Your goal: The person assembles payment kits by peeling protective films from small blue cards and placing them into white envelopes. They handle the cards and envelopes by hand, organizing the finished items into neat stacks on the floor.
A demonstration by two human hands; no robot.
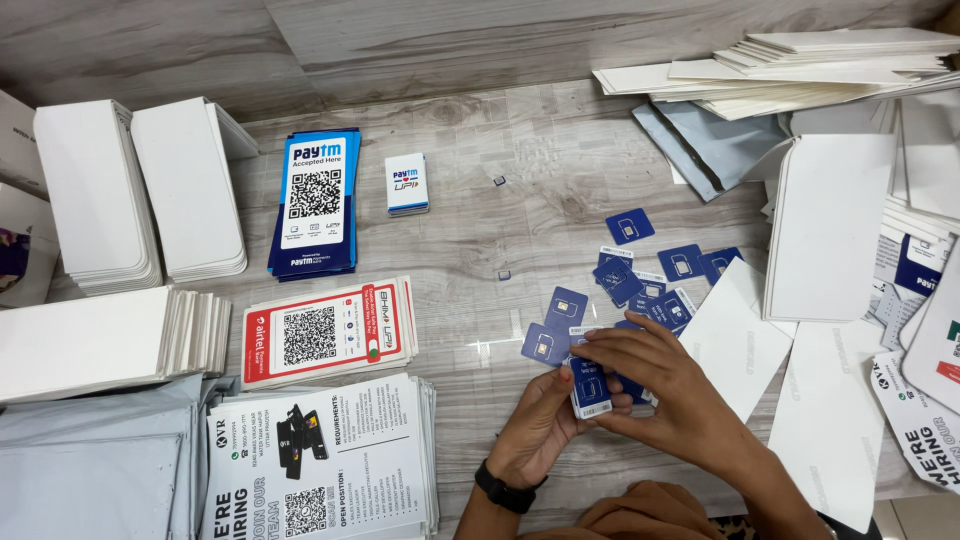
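My left hand (540, 425), with a black band on the wrist, holds a small stack of blue chip cards (589, 385) upright from below. My right hand (650, 385) comes in from the right and rests its fingers on top of that stack, pinching it. Several loose blue chip cards (650, 270) lie scattered on the wooden table (480, 230) just beyond my hands; one (629, 226) lies apart, further back.
At left stand stacks of white envelopes (140, 190), a blue code-card pile (316, 203), a small white card deck (407, 184), a red-and-white code-card pile (328, 333) and black-and-white flyers (320, 460). White envelopes (828, 225) and papers crowd the right side.
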